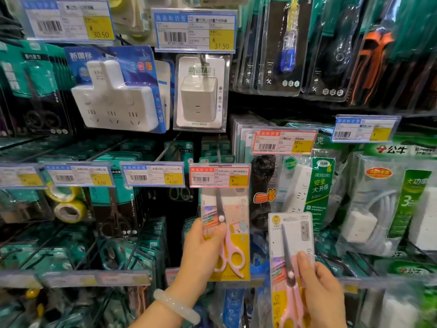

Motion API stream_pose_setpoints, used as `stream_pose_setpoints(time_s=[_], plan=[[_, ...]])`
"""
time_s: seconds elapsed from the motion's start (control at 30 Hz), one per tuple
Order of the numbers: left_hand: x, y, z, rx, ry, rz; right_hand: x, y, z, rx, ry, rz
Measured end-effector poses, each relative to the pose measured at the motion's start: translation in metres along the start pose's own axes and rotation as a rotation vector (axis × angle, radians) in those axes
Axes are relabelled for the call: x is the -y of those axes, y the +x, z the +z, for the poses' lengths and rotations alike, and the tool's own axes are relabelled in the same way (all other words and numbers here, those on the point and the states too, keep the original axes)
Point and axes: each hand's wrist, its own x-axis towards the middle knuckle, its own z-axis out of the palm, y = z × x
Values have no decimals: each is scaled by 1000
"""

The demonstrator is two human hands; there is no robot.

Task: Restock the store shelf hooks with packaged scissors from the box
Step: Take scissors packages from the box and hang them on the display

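A pack of pink-handled scissors point(233, 235) hangs upright under the red price tag point(220, 176) marked 4.50, its top behind the tag. My left hand point(201, 250) grips this pack's left edge, thumb across the front near the pivot. My right hand point(322, 290) holds a second, matching pack of pink scissors point(287, 242) lower and to the right, away from the shelf, thumb on its front. The hook itself is hidden behind the tag. No box is in view.
Teal packs of black scissors point(115, 209) fill the hooks to the left, beside yellow tape rolls point(68, 204). White socket adapters point(118, 95) hang above. Power strips in green packaging point(307, 190) hang on the right. A shelf rail point(78, 279) runs below.
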Motion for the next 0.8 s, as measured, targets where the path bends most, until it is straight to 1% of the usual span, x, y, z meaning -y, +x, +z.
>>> stream_pose_setpoints(time_s=[0.1,0.27,0.4,0.5,0.57,0.67,0.8], plan=[[0,0,-5,-32,29,21,1,1,0,9,3,-6],[-2,4,-9,-3,93,-8,5,0,6,68,0,-15],[-3,4,-11,21,101,-35,4,-1,9,81,-19,-26],[-3,4,-14,-8,114,-10,8,-2,11,105,2,-40],[-3,5,-15,-44,143,17,13,-2,16,123,0,-87],[-3,7,-10,-39,195,21,22,-1,27,132,-11,-216],[-5,7,-11,-30,207,29,29,-2,43,186,17,-260]])
